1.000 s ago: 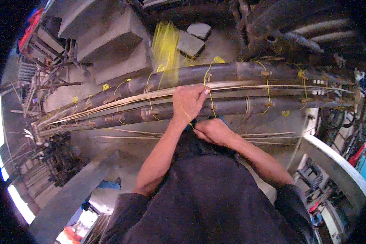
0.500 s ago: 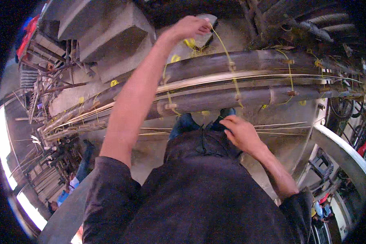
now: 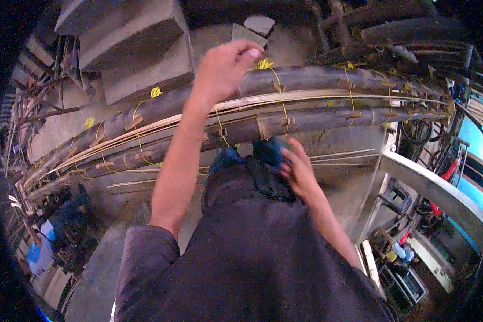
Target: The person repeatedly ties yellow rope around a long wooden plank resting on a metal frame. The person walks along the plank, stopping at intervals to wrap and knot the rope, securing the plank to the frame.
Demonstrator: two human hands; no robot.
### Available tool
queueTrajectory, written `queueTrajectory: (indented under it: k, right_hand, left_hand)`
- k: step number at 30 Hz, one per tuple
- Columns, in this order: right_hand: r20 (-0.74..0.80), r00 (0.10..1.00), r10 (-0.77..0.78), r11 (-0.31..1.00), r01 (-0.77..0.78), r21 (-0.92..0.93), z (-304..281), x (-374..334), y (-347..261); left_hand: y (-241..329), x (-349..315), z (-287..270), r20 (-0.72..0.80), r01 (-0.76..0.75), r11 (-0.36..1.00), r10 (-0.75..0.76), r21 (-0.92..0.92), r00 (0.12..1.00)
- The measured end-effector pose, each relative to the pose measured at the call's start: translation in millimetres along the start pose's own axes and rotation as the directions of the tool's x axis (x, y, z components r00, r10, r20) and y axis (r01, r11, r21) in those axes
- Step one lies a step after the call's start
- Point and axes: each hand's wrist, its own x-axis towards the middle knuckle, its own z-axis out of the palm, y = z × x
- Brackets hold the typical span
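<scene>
Two long dark bamboo poles lie side by side, the far pole (image 3: 316, 79) and the near pole (image 3: 241, 129). Pale thin strips (image 3: 306, 97) run lengthwise between them. Yellow cord (image 3: 284, 105) crosses both poles at several places, with short wooden pegs (image 3: 354, 115) under the ties. My left hand (image 3: 222, 72) is raised over the far pole, its fingers curled and thumb pressed in; what they hold, if anything, is hidden. Beside it a yellow cord bundle (image 3: 264, 64) lies at the far pole. My right hand (image 3: 300, 170) is on the near side, fingers bent and apart, seemingly holding nothing.
Concrete steps (image 3: 145, 51) rise beyond the poles at far left. Broken slabs (image 3: 258, 24) lie on the floor ahead. Loose strips (image 3: 343, 155) rest on the floor near my feet. A white-topped low wall (image 3: 434, 185) stands at right. A person (image 3: 43, 244) is at left.
My left hand has drawn back nearer and left, away from the cord it was pulling up. My right hand has dropped slightly and its pinch has loosened. The view has shifted.
</scene>
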Motion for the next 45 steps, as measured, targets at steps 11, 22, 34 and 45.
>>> queueTrajectory:
  k: [11,22,34,45]
  right_hand:
    - [0.987,0.153,0.041,-0.659,0.747,-0.089,132.0,-59.1,-200.4]
    - [0.714,0.488,-0.503,0.408,0.862,-0.302,66.6,11.5,-142.9]
    - [0.883,0.439,-0.165,-0.276,0.839,-0.469,2.6,43.9,-19.3]
    - [0.448,0.894,-0.021,0.976,0.116,-0.187,70.1,25.0,72.0]
  left_hand:
    - [-24.5,-47.3,111.9,-0.391,-0.136,0.959,0.228,0.25,0.892]
    - [-15.0,-64.9,99.2,-0.188,-0.011,0.861,0.123,0.508,0.974]
    - [-47.2,81.3,91.2,-0.006,0.362,0.919,-0.368,-0.156,0.93]
    - [-65.0,39.8,-70.1,-0.008,-0.087,0.99,0.089,0.114,0.996]
